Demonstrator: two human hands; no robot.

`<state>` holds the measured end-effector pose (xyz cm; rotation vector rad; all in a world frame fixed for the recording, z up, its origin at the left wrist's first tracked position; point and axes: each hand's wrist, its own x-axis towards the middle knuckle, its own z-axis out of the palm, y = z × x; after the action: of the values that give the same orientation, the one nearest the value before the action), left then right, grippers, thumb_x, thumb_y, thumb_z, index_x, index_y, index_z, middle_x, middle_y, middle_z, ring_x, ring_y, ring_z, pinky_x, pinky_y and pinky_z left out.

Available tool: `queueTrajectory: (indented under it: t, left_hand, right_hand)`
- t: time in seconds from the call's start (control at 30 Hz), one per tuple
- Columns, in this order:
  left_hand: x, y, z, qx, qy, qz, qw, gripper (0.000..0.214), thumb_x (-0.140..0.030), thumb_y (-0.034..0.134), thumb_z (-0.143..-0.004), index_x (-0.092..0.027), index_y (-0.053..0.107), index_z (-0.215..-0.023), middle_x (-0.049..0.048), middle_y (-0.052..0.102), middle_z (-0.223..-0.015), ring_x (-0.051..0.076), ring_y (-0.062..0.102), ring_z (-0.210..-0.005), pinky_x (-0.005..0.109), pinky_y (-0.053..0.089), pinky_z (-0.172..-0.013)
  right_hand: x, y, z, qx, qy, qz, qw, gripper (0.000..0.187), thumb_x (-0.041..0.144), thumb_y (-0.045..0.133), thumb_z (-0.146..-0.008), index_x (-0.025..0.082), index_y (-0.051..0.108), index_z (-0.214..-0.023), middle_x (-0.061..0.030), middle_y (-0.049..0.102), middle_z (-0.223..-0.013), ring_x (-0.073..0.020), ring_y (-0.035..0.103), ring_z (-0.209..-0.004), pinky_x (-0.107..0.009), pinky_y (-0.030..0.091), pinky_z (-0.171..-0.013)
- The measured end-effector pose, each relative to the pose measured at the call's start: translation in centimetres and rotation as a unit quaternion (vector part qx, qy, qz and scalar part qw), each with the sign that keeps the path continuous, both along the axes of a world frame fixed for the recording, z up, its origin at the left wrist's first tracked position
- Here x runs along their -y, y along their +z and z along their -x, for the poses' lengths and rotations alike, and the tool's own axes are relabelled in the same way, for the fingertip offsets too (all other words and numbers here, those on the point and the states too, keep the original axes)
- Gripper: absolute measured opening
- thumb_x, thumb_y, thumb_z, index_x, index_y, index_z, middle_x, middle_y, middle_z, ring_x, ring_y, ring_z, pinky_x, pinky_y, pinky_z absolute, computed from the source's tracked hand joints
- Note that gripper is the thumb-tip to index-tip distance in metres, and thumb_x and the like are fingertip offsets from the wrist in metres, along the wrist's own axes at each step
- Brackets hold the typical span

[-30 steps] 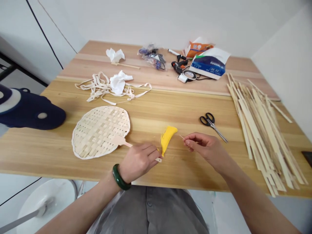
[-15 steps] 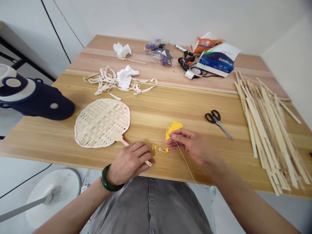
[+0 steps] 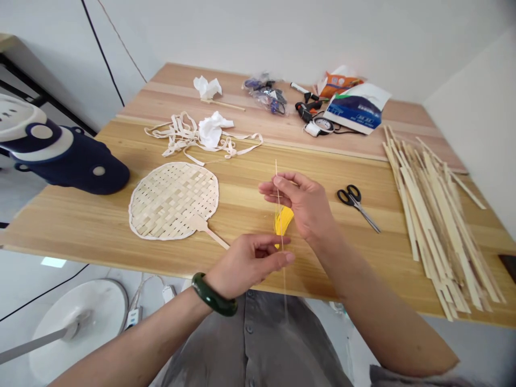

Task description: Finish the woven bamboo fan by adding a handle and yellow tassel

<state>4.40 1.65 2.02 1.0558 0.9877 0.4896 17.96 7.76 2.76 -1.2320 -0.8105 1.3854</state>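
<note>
woven bamboo fan (image 3: 174, 201) lies flat on the counter (image 3: 80, 226), handle tip (image 3: 226, 246) just beside left hand (image 3: 245, 263). left hand is loose, fingers extended near the strand, contact unclear. right hand (image 3: 304, 204) pinches a thin strand (image 3: 276, 180) between thumb and fingers, yellow tassel (image 3: 283, 221) hanging on it. tassel is off the fan, not attached. scissors (image 3: 355, 201) lie to the right, bamboo strips (image 3: 435, 226) beyond.

Your black-handled scissors (image 3: 355, 205) lie on the tabletop (image 3: 80, 228), with a pile of bamboo strips (image 3: 439, 226) just to their right, and tangled cream ribbon (image 3: 177, 141) and crumpled tissue (image 3: 210, 131) well to their left.
</note>
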Motion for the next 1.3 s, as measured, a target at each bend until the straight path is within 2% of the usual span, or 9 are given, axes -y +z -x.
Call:
queueTrajectory:
  t: [0.07, 0.17, 0.3, 0.47, 0.63, 0.83, 1.1, 1.2, 1.3]
  left_hand:
    - [-0.3, -0.3, -0.6, 0.012, 0.006, 0.044, 0.999, 0.033, -0.041, 0.073, -0.074, -0.012, 0.075, -0.090, -0.0048, 0.050, -0.053, 0.003, 0.031, -0.039, 0.018, 0.022, -0.036]
    - [-1.1, -0.8, -0.2, 0.014, 0.048, 0.054, 0.997, 0.030, -0.041, 0.072, -0.074, -0.011, 0.076, -0.076, -0.0026, 0.053, -0.056, 0.003, 0.032, -0.040, 0.018, 0.022, -0.036]
    - [-2.2, -1.3, 1.0, 0.059, 0.111, 0.089, 0.988, 0.033, -0.041, 0.076, -0.071, -0.010, 0.078, -0.084, -0.0026, 0.052, -0.057, 0.001, 0.032, -0.041, 0.017, 0.020, -0.037]
    - [-2.9, -1.7, 1.6, 0.149, 0.188, 0.119, 0.964, 0.035, -0.036, 0.081, -0.068, -0.011, 0.078, -0.092, -0.0011, 0.056, -0.064, 0.000, 0.030, -0.044, 0.015, 0.019, -0.037]
    - [-3.4, -1.8, 1.6, 0.183, 0.229, 0.156, 0.943, 0.029, -0.028, 0.081, -0.070, -0.008, 0.077, -0.090, -0.0017, 0.055, -0.063, -0.001, 0.028, -0.044, 0.011, 0.020, -0.035]
    - [-3.8, -2.3, 1.8, 0.203, 0.255, 0.175, 0.929, 0.026, -0.022, 0.077, -0.075, -0.007, 0.075, -0.096, -0.0034, 0.053, -0.061, -0.002, 0.026, -0.042, 0.009, 0.020, -0.033]
    - [-3.9, -2.8, 1.7, 0.194, 0.264, 0.134, 0.935, 0.034, -0.029, 0.088, -0.059, -0.007, 0.077, -0.083, -0.0052, 0.052, -0.057, -0.003, 0.029, -0.040, 0.007, 0.021, -0.032]
    - [-4.0, -2.6, 2.0, 0.168, 0.269, 0.104, 0.942, 0.031, -0.031, 0.087, -0.060, -0.007, 0.077, -0.079, -0.0041, 0.054, -0.058, -0.004, 0.030, -0.040, 0.007, 0.022, -0.032]
    - [-3.9, -2.5, 2.3, 0.162, 0.260, 0.115, 0.945, 0.031, -0.030, 0.087, -0.060, -0.007, 0.077, -0.078, -0.0039, 0.054, -0.058, -0.004, 0.030, -0.039, 0.007, 0.021, -0.031]
  right_hand:
    - [-0.6, 0.5, 0.3, 0.005, -0.013, -0.016, 1.000, 0.007, 0.019, 0.061, -0.084, 0.021, 0.062, -0.077, 0.0017, 0.075, -0.071, -0.0150, 0.073, -0.075, -0.033, 0.058, -0.079]
    - [-0.6, 0.7, -0.1, 0.016, -0.031, -0.062, 0.997, 0.004, 0.021, 0.062, -0.084, 0.021, 0.061, -0.079, 0.0001, 0.076, -0.083, -0.0168, 0.072, -0.088, -0.035, 0.057, -0.083]
    - [1.8, -0.1, -1.2, 0.071, -0.077, -0.142, 0.984, 0.003, 0.026, 0.065, -0.083, 0.024, 0.064, -0.082, -0.0008, 0.072, -0.103, -0.0182, 0.065, -0.106, -0.035, 0.057, -0.086]
    - [6.4, -2.6, -1.9, 0.099, -0.110, -0.166, 0.975, 0.006, 0.024, 0.064, -0.087, 0.026, 0.069, -0.085, -0.0017, 0.070, -0.094, -0.0186, 0.065, -0.096, -0.035, 0.059, -0.079]
    - [9.4, -4.6, -1.9, 0.157, -0.077, -0.222, 0.959, 0.017, 0.018, 0.059, -0.090, 0.029, 0.071, -0.092, -0.0039, 0.070, -0.101, -0.0225, 0.065, -0.101, -0.042, 0.057, -0.085]
    - [10.6, -5.7, -2.1, 0.191, -0.010, -0.263, 0.946, 0.029, 0.009, 0.058, -0.088, 0.032, 0.070, -0.101, -0.0040, 0.072, -0.100, -0.0250, 0.064, -0.104, -0.049, 0.052, -0.092]
    - [10.7, -5.7, -2.0, 0.274, 0.055, -0.364, 0.889, 0.041, 0.000, 0.060, -0.081, 0.030, 0.067, -0.109, -0.0031, 0.074, -0.103, -0.0242, 0.064, -0.105, -0.047, 0.053, -0.091]
    - [10.6, -5.9, -3.1, 0.280, 0.048, -0.325, 0.902, 0.042, 0.004, 0.056, -0.086, 0.027, 0.064, -0.120, -0.0066, 0.069, -0.115, -0.0244, 0.062, -0.109, -0.046, 0.054, -0.090]
    - [10.0, -6.3, -4.8, 0.237, -0.055, -0.249, 0.938, 0.033, 0.012, 0.052, -0.092, 0.026, 0.065, -0.118, -0.0066, 0.067, -0.114, -0.0224, 0.064, -0.104, -0.040, 0.059, -0.082]
